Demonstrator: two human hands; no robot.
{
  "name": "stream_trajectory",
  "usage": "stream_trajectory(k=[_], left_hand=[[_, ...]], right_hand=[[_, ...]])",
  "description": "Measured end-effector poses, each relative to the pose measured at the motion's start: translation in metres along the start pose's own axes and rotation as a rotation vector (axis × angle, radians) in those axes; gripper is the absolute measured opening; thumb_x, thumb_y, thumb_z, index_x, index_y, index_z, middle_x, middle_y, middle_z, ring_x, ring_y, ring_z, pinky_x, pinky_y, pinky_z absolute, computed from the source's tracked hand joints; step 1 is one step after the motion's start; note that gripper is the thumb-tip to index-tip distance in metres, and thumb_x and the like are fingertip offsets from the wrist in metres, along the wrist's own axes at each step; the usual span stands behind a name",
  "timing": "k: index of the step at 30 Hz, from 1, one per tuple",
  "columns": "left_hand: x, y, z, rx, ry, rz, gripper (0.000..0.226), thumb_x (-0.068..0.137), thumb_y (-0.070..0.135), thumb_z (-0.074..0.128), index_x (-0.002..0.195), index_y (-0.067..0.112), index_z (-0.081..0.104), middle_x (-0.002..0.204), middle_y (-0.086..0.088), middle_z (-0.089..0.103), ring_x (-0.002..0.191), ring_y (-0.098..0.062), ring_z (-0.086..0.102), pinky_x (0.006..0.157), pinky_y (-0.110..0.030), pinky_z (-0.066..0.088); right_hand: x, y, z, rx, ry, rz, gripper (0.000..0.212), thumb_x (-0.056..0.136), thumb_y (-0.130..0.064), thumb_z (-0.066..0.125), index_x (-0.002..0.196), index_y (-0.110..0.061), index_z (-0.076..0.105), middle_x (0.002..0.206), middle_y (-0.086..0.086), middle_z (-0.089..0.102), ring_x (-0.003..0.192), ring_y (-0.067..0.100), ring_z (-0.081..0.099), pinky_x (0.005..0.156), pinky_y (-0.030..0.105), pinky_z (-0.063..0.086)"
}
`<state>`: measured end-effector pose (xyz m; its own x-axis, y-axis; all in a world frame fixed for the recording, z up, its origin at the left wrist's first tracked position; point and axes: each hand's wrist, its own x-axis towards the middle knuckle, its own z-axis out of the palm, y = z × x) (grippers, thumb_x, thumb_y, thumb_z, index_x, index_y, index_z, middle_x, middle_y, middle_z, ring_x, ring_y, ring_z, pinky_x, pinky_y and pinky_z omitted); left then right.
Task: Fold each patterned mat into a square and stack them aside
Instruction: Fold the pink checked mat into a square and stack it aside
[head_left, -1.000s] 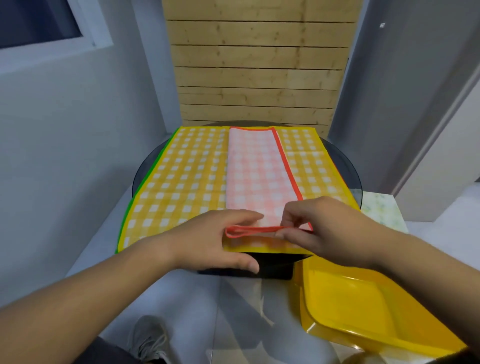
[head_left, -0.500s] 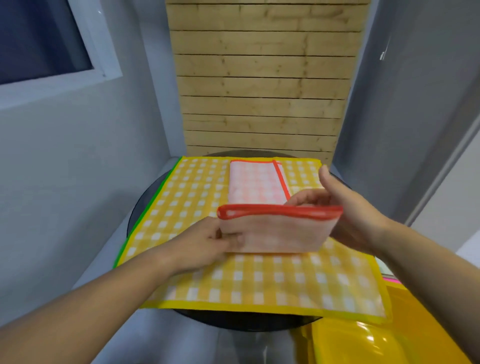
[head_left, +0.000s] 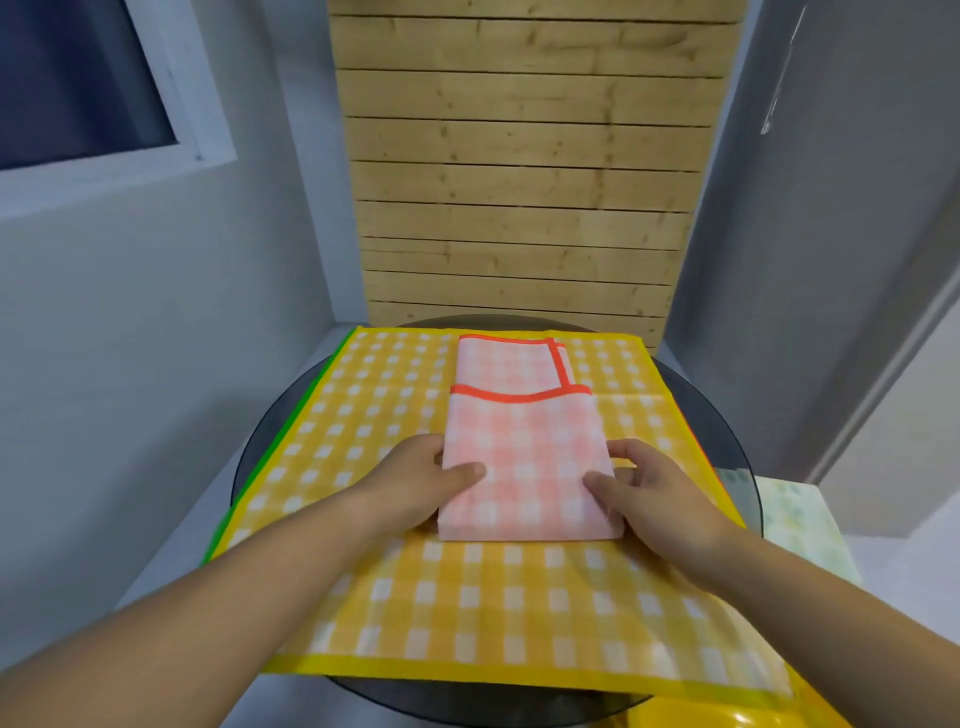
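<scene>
A pink checked mat with an orange border (head_left: 524, 452) lies folded on top of a spread yellow checked mat (head_left: 363, 415). Its near part is doubled over, and its orange edge runs across the middle. My left hand (head_left: 421, 483) grips the folded mat's left edge, thumb on top. On the right edge, my right hand (head_left: 644, 493) holds it the same way, thumb on top and fingers at the side. A green edge of another mat (head_left: 291, 431) peeks out under the yellow one on the left.
The mats lie on a round dark glass table (head_left: 727, 431). A yellow plastic tray (head_left: 727, 719) shows at the bottom right. A pale green patterned mat (head_left: 795, 525) lies to the right of the table. Wooden slats and grey walls stand behind.
The lifted near half of the pink mat has been laid forward and down flat. Both hands have slid back to its near side edges.
</scene>
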<state>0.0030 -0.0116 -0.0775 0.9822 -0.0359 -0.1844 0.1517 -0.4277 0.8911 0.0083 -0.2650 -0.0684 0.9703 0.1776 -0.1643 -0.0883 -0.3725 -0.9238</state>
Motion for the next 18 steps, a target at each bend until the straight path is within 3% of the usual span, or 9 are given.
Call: stream_trajectory(k=[2,5,8,10,12,14,16,18], left_hand=[[0.001,-0.001,0.001,-0.019,0.007,-0.028,0.021,0.095,0.025,0.07,0.115,0.024,0.07,0.111,0.008,0.075,0.098,-0.01,0.073,0.093,-0.038,0.058],[0.002,0.001,0.0,-0.001,0.042,-0.073,0.029,0.086,0.026,0.08,0.11,0.027,0.063,0.112,0.006,0.074,0.096,-0.011,0.072,0.088,-0.035,0.06],[0.0,0.003,-0.005,0.058,0.031,-0.192,0.061,0.079,0.029,0.086,0.125,0.021,0.047,0.097,-0.005,0.075,0.072,-0.016,0.073,0.064,-0.032,0.059],[-0.004,0.005,-0.006,0.109,0.047,-0.219,0.059,0.079,0.028,0.087,0.122,0.018,0.047,0.084,-0.006,0.073,0.055,-0.013,0.066,0.052,-0.026,0.052],[-0.006,0.003,-0.005,0.174,0.09,-0.195,0.051,0.078,0.028,0.088,0.111,0.016,0.051,0.081,-0.003,0.072,0.051,-0.01,0.062,0.05,-0.025,0.048],[-0.007,-0.001,-0.001,0.214,0.126,-0.139,0.041,0.077,0.025,0.088,0.097,0.015,0.054,0.076,0.0,0.069,0.053,-0.009,0.062,0.053,-0.024,0.046],[-0.007,-0.005,0.002,0.267,0.133,-0.068,0.028,0.079,0.023,0.086,0.086,0.017,0.059,0.07,0.004,0.061,0.055,-0.008,0.055,0.054,-0.022,0.041],[-0.009,-0.003,0.005,0.33,0.118,-0.027,0.015,0.084,0.025,0.08,0.086,0.021,0.066,0.07,0.008,0.053,0.057,-0.006,0.05,0.052,-0.018,0.036]], right_hand=[[0.001,0.001,0.003,-0.087,0.028,-0.025,0.043,0.096,-0.021,0.061,0.135,-0.021,0.044,0.054,-0.012,0.064,0.047,0.001,0.059,0.042,0.016,0.041],[0.002,0.0,0.006,-0.199,0.09,-0.033,0.06,0.094,-0.026,0.064,0.144,-0.03,0.033,0.063,-0.009,0.063,0.046,0.005,0.06,0.04,0.021,0.043],[0.008,0.002,0.006,-0.264,0.113,-0.032,0.057,0.092,-0.024,0.066,0.141,-0.029,0.039,0.066,-0.006,0.06,0.048,0.007,0.059,0.043,0.023,0.044],[0.013,0.001,0.007,-0.319,0.133,-0.021,0.062,0.09,-0.024,0.069,0.144,-0.027,0.038,0.066,-0.004,0.057,0.056,0.01,0.058,0.048,0.023,0.042],[0.015,-0.001,0.008,-0.343,0.138,0.008,0.068,0.09,-0.025,0.07,0.146,-0.03,0.032,0.069,-0.001,0.057,0.062,0.013,0.058,0.048,0.021,0.04],[0.015,-0.001,0.009,-0.372,0.132,0.014,0.06,0.09,-0.026,0.069,0.14,-0.034,0.036,0.071,0.001,0.056,0.061,0.015,0.057,0.046,0.02,0.039],[0.015,0.0,0.008,-0.405,0.132,-0.009,0.039,0.091,-0.028,0.068,0.124,-0.032,0.049,0.07,0.001,0.056,0.058,0.014,0.055,0.045,0.021,0.04],[0.015,0.001,0.006,-0.437,0.127,-0.037,0.021,0.09,-0.03,0.068,0.11,-0.027,0.062,0.07,-0.007,0.052,0.059,0.009,0.05,0.048,0.018,0.037]])
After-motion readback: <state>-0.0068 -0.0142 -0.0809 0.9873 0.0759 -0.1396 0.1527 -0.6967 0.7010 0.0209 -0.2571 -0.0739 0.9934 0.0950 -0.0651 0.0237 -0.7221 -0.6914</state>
